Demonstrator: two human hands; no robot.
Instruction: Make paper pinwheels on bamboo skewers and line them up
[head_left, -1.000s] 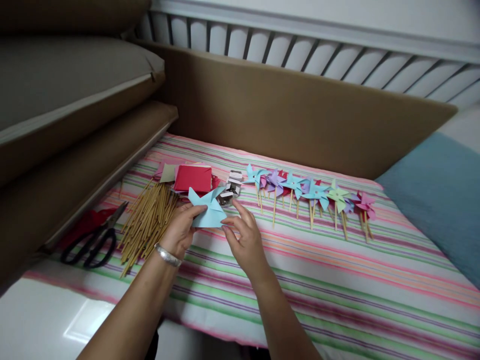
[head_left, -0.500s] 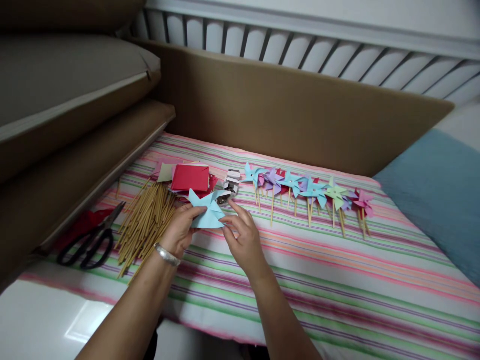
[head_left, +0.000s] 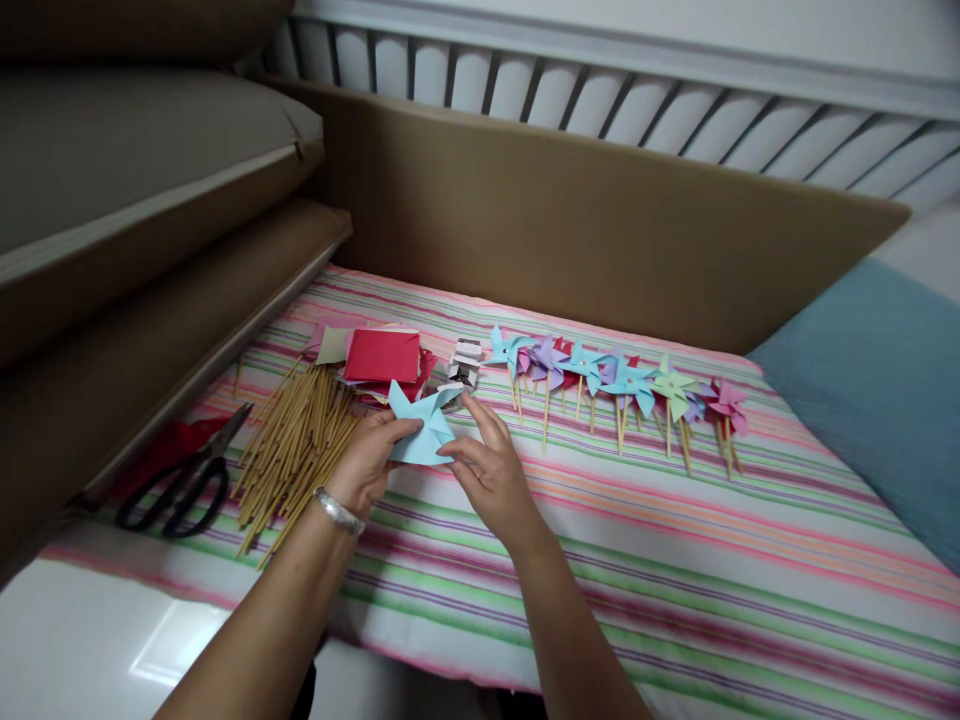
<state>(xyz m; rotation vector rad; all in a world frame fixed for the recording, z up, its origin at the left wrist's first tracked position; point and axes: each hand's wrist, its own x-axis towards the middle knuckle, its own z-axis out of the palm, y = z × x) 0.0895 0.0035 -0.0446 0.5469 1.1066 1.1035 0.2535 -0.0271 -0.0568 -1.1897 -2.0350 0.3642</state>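
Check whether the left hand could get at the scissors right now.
Probably yes, once free: the left hand is holding the light blue paper, and the thin sticks lie between it and the scissors. They lie low, though, and the scissors' handles look uncovered.

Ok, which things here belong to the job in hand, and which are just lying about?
Belong, apparently:
light blue paper, in the left hand, right hand at its edge
pinwheels on sticks
loose sticks
red-topped paper stack
perhaps scissors, small packs

Probably just lying about:
cushions, left
brown panel, behind
blue surface, right
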